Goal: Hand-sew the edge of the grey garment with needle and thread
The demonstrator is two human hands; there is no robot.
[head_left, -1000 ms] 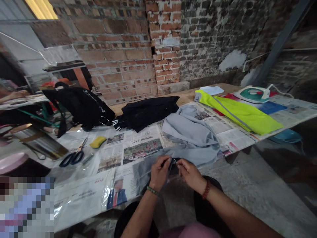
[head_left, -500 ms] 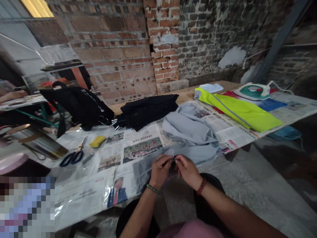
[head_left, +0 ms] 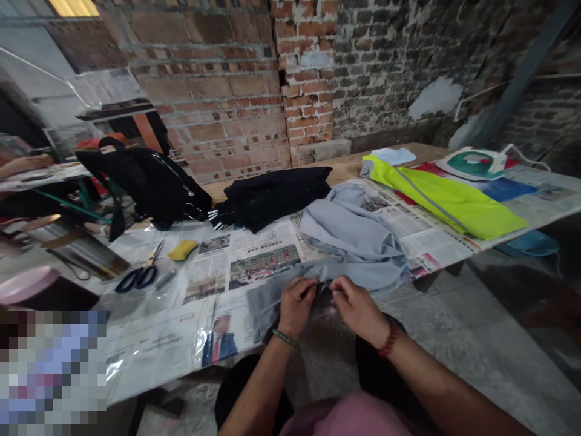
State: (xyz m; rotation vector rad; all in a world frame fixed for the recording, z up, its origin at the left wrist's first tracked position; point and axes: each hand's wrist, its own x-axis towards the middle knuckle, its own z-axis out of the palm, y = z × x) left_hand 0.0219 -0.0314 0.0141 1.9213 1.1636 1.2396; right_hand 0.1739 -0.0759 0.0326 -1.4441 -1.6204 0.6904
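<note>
My left hand [head_left: 296,306] is pinched at the table's near edge, around something small and dark that I cannot make out. Facing it, my right hand [head_left: 358,307] has thumb and forefinger pressed together at the end of a thin pale strand [head_left: 325,282], which looks like thread or a needle. A narrow gap separates the fingertips. Just beyond both hands lies a crumpled grey garment [head_left: 354,233], its near part reaching down to my fingers. Sheer dark material [head_left: 265,306] spreads over the newspaper beside my left hand.
Newspaper under clear plastic [head_left: 154,351] covers the table. On the left are scissors [head_left: 144,269], a yellow sponge [head_left: 182,249], a steel flask [head_left: 75,245] and a black bag [head_left: 154,184]. Black clothing [head_left: 276,197], a neon-yellow garment [head_left: 447,197] and an iron [head_left: 472,163] lie farther back.
My hands have drawn slightly apart, the right one shifting to the right. A pale strand now shows between the fingertips. The view has tilted a little.
</note>
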